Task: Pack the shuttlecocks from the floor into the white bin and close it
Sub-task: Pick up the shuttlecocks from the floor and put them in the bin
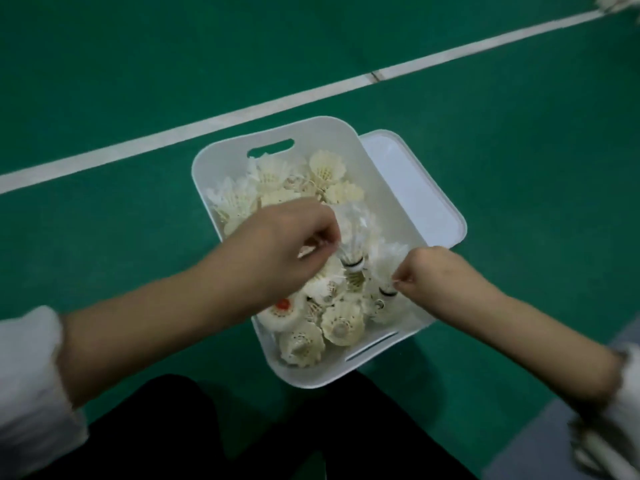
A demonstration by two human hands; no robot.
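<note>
Most of the picture is the green floor (pixel 104 81), crossed by a white court line (pixel 242 114). On it, just in front of the person's knees, stands the white bin (pixel 313 375), open, and its lid (pixel 412 185) lies beside it on the far right, partly under the rim. The bin is already full of shuttlecocks (pixel 322 171), piled in a loose heap, some with the cork up and some on their side.

Both hands are over the near half of the bin. The left hand (pixel 277 247) pinches the cork end of one shuttlecock (pixel 353 237) between thumb and fingertips, with the feathers pointing away. The right hand (pixel 433 271) pinches another shuttlecock (pixel 384 275) in the same way, with the fingers curled closed around its base.

I think the step is to set these two down in the heap. The risk is the height: the pile looks near the rim, so feathers may stand above it and be crushed or stop the lid from closing. A few more shuttlecocks (pixel 613 1) seem to lie at the far top right corner, and they may be forgotten.
</note>
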